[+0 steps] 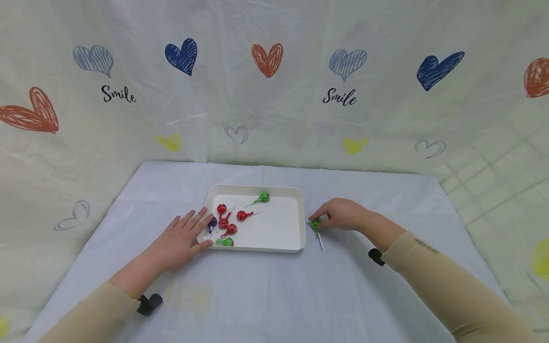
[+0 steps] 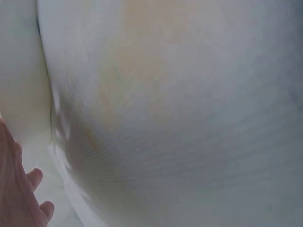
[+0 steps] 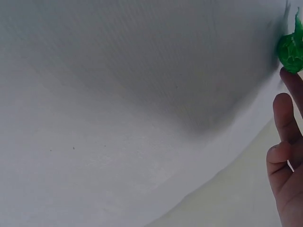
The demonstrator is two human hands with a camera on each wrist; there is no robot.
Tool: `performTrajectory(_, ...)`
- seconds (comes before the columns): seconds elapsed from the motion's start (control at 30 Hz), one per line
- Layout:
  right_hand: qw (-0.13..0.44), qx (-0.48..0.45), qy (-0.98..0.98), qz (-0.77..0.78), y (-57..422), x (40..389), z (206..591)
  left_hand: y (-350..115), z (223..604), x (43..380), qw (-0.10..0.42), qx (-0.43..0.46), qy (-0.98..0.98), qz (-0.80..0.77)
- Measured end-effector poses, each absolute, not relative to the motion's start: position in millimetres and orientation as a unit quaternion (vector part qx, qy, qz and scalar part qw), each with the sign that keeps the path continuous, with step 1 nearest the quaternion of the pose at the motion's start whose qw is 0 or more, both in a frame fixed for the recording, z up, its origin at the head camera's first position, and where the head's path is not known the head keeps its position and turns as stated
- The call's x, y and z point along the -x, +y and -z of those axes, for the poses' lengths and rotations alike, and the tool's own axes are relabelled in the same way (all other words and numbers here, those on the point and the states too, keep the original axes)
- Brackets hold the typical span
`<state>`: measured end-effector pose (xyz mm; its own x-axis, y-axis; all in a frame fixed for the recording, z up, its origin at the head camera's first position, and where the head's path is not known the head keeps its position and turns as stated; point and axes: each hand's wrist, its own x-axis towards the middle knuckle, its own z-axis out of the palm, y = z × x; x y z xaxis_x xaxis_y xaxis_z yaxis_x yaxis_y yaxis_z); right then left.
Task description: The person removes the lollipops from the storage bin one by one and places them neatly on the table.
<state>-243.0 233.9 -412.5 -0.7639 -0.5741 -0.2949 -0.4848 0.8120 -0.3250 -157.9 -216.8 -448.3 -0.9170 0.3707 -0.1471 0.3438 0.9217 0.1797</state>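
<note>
A white tray lies on the table with several lollipops in it. My left hand rests at the tray's left edge, its fingers spread and its thumb over the near left corner. To the right of the tray, my right hand pinches the wrapped head of a green lollipop between index finger and thumb. Its white stick points toward me on the cloth. In the right wrist view, a fingertip meets that green lollipop at the right edge. Only part of the left hand enters the left wrist view.
Red lollipops and a purple lollipop sit mostly in the tray's left half. One green lollipop lies near the far rim, another green lollipop near the close rim. A white cloth covers the table; a heart-printed sheet hangs behind.
</note>
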Motion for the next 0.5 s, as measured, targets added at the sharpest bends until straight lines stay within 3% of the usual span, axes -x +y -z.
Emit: performTrajectory(0.5, 0.162, 0.3, 0.936, 0.085, 230.6, 236.3, 413.3, -216.4, 448.3, 157.2, 0.087, -0.186, 0.976, -0.073)
